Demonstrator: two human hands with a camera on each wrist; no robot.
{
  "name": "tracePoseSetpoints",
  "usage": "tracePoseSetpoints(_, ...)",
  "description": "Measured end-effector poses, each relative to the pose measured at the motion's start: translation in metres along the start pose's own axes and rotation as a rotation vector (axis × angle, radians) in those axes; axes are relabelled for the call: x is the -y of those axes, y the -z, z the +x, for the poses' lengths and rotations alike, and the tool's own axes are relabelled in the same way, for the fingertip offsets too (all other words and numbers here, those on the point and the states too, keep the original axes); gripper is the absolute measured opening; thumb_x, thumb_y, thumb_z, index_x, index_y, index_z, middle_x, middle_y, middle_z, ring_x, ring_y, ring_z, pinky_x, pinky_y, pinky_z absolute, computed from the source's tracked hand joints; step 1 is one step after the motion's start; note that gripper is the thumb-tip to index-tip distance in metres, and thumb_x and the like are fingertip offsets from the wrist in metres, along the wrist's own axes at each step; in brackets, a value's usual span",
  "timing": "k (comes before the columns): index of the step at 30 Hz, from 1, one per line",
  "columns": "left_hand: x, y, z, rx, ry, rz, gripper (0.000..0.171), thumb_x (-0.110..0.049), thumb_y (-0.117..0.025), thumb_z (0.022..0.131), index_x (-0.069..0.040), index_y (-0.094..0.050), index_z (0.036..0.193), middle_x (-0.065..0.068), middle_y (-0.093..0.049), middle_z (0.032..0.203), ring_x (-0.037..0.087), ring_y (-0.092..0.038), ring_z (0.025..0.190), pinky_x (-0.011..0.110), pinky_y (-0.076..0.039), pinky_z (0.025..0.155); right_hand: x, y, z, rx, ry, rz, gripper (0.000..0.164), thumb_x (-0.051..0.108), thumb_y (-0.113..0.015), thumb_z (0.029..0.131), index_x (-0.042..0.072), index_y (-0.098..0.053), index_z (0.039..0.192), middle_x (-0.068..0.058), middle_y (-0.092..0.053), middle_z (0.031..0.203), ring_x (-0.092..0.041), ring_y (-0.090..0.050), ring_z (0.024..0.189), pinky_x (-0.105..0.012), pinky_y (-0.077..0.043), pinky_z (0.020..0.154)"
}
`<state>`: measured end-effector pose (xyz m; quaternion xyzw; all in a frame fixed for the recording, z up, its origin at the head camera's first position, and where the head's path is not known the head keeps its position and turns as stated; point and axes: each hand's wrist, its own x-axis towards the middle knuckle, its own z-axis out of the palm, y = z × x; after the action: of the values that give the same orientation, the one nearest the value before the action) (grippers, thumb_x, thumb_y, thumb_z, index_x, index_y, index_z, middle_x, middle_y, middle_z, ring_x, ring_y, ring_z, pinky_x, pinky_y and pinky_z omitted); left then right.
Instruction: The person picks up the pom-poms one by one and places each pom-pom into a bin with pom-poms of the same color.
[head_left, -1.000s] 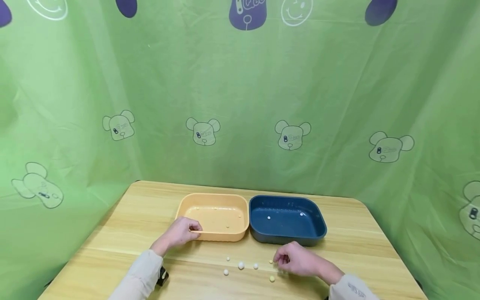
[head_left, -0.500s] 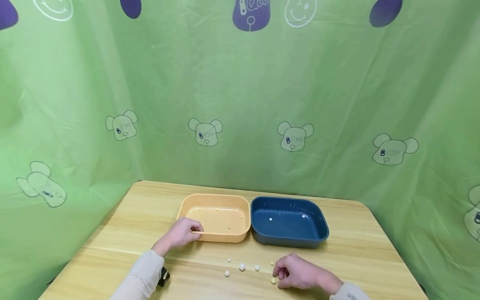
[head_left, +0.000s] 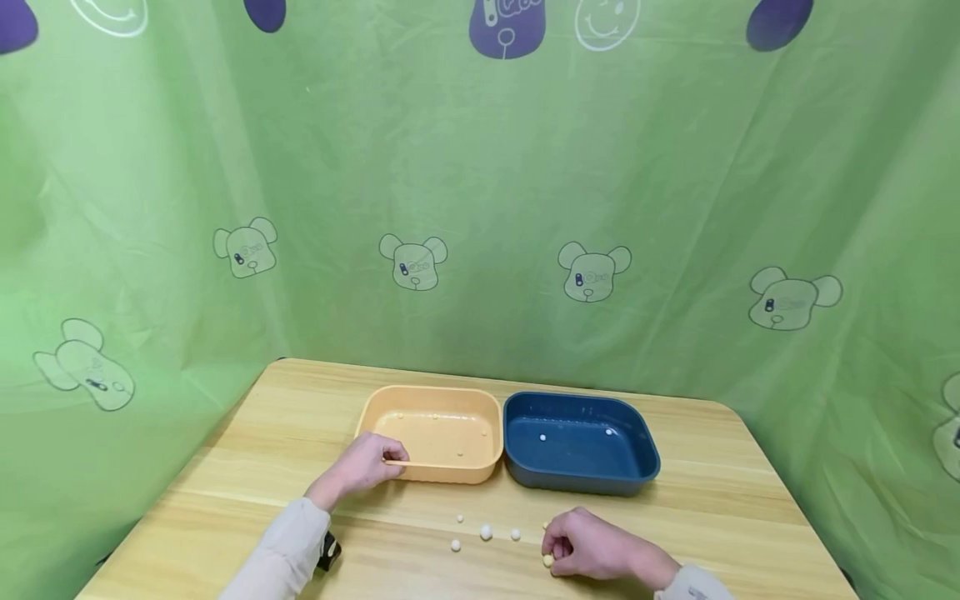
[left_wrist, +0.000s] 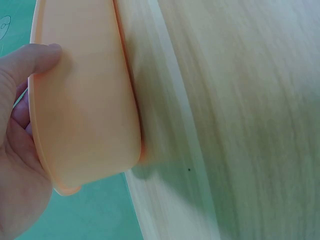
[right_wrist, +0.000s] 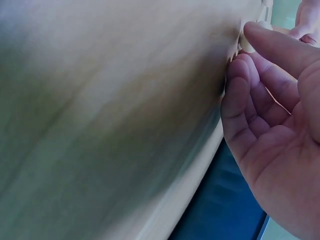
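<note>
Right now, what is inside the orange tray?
Four small pale balls show on the floor of the orange tray. The left hand grips the near rim and covers the near-left corner, so anything lying there cannot be seen.

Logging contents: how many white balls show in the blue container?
2 in the blue container: one ball left of its middle, another ball toward its back right. The near wall may hide others.

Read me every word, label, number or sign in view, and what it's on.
Nothing reads clearly.
Green curtain: lettering on the purple bear is cut off and unclear; on the outlined bears, too small.
White smiley there: no words visible.
Right sleeve: mark cut off, unreadable.
Orange tray, blue tray: no lettering visible.
</note>
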<state>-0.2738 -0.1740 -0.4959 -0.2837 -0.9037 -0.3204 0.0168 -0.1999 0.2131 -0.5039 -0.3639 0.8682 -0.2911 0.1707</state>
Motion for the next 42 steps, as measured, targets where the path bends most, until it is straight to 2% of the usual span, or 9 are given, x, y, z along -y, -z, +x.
tracePoseSetpoints(10, 0.001, 0.0, 0.001, 0.003, 0.006, 0.013, 0.008, -0.009, -0.07, 0.079, -0.016, -0.072, 0.082, -0.013, -0.066, 0.077, 0.003, -0.059, 0.072, 0.025, -0.05, 0.069, -0.003, -0.002, 0.003, -0.006, 0.018, -0.041, 0.013, 0.011, -0.072, 0.078, 0.02, -0.065, 0.081, 0.018, -0.053, 0.069, 0.006, -0.048, 0.063, -0.017, -0.045, 0.057)
tracePoseSetpoints(17, 0.002, 0.001, 0.001, -0.006, 0.007, 0.009, 0.008, -0.008, -0.071, 0.078, -0.015, -0.072, 0.082, -0.014, -0.065, 0.076, 0.002, -0.058, 0.07, 0.024, -0.05, 0.069, -0.004, -0.003, 0.005, -0.003, 0.002, -0.028, 0.013, 0.011, -0.071, 0.08, 0.022, -0.064, 0.081, 0.018, -0.053, 0.07, 0.005, -0.048, 0.064, -0.018, -0.045, 0.057)
tracePoseSetpoints(29, 0.003, -0.001, 0.001, -0.006, -0.016, 0.011, 0.008, -0.006, -0.07, 0.078, -0.014, -0.072, 0.081, -0.014, -0.064, 0.074, 0.002, -0.057, 0.069, 0.024, -0.05, 0.068, -0.003, 0.001, -0.002, -0.027, 0.06, -0.037, 0.008, 0.01, -0.07, 0.078, 0.016, -0.065, 0.079, 0.018, -0.053, 0.07, 0.005, -0.048, 0.063, -0.017, -0.045, 0.055)
tracePoseSetpoints(38, 0.003, -0.002, 0.002, -0.009, -0.024, 0.016, 0.008, -0.005, -0.071, 0.078, -0.013, -0.072, 0.08, -0.014, -0.064, 0.073, 0.002, -0.057, 0.068, 0.024, -0.049, 0.067, 0.0, 0.009, -0.008, -0.049, -0.016, 0.03, 0.01, 0.011, -0.071, 0.079, 0.019, -0.065, 0.079, 0.015, -0.054, 0.068, 0.003, -0.049, 0.062, -0.019, -0.044, 0.053)
tracePoseSetpoints(42, 0.003, -0.002, 0.002, -0.007, -0.02, 0.01, 0.009, -0.005, -0.071, 0.077, -0.014, -0.071, 0.08, -0.014, -0.064, 0.073, 0.003, -0.057, 0.068, 0.025, -0.049, 0.066, 0.001, 0.011, -0.009, -0.074, -0.015, 0.028, 0.01, 0.011, -0.071, 0.079, 0.02, -0.065, 0.078, 0.015, -0.055, 0.068, 0.002, -0.05, 0.061, -0.02, -0.046, 0.052)
